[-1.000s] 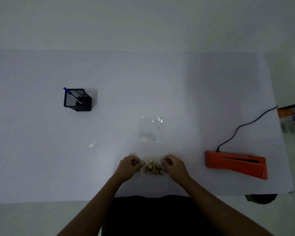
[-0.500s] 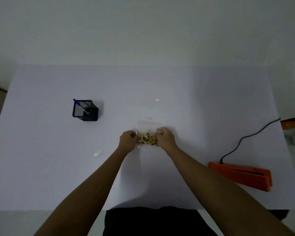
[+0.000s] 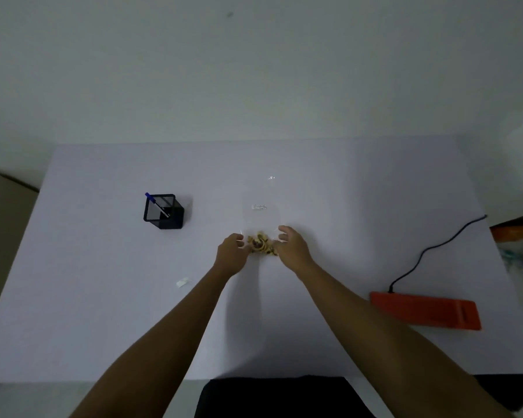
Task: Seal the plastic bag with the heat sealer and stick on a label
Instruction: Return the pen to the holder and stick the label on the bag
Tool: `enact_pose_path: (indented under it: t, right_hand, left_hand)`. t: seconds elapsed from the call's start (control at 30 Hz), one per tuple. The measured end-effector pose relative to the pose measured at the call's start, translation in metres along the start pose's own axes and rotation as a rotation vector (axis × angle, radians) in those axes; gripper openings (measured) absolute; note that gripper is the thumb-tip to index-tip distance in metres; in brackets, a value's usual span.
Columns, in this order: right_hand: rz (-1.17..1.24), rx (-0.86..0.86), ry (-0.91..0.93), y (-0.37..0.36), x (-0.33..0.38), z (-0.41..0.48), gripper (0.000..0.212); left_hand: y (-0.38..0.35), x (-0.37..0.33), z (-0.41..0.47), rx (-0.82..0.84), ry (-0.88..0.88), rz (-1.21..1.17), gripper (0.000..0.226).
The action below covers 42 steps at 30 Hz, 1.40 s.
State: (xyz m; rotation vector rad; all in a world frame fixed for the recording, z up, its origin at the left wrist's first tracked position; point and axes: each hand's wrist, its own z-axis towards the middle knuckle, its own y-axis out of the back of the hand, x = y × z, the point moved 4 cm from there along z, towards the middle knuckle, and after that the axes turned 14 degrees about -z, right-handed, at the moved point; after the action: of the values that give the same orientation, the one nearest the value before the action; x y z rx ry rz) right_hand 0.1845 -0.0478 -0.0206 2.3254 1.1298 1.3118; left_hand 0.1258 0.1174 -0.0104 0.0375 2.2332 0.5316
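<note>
A clear plastic bag (image 3: pixel 261 217) lies flat at the middle of the white table (image 3: pixel 103 297), its mouth pointing away from me. Yellowish pieces (image 3: pixel 259 244) fill its near end, and a small printed sticker (image 3: pixel 259 207) shows on it. My left hand (image 3: pixel 230 251) is at the bag's near left corner and my right hand (image 3: pixel 292 245) at the near right corner. Both have loosely spread fingers whose tips are at the bag's edges. The orange heat sealer (image 3: pixel 424 310) lies to the right, near the front edge. A small white label (image 3: pixel 182 282) lies to the left.
A black mesh pen holder (image 3: pixel 163 212) with a blue pen stands at the left. The sealer's black cord (image 3: pixel 435 248) runs to the table's right edge. Cluttered items (image 3: pixel 517 233) sit beyond that edge. A beige box (image 3: pixel 0 230) is off the left side.
Both hands carried the bag away from me to the table's middle. Their tight pinch on its near corners has loosened into spread fingers.
</note>
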Motion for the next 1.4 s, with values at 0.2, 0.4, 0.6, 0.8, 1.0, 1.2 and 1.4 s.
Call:
enact_pose_path:
  t: [0.2,0.4,0.6,0.8,1.0,1.2,1.4]
  right_hand:
    - [0.119,-0.134,0.075,0.043,-0.010,-0.081,0.029]
    - [0.077,-0.466,0.210,0.123,-0.021,-0.190,0.018]
    - [0.264,-0.919,0.177,0.209,-0.081,-0.269,0.012]
    - [0.257,-0.901,-0.191,0.249,-0.225,-0.229,0.014]
    - [0.271,-0.463,-0.436,0.244,-0.354,-0.169,0.050]
    - [0.470,-0.289,-0.488,0.242,-0.387,-0.143,0.051]
    - [0.433,-0.276,-0.422,0.246,-0.376,-0.131,0.025]
  left_hand:
    - [-0.023,-0.027,-0.062,0.157,-0.299,0.020,0.027]
    - [-0.072,-0.048,-0.116,0.340,-0.493,0.001,0.041]
    - [-0.147,-0.061,-0.169,0.501,-0.598,0.070,0.049]
    - [-0.230,-0.064,-0.192,0.581,-0.665,0.206,0.058]
    - [-0.298,-0.056,-0.190,0.526,-0.593,0.318,0.071]
    - [-0.334,-0.049,-0.183,0.410,-0.455,0.362,0.065]
    - [-0.341,-0.045,-0.166,0.382,-0.296,0.316,0.061]
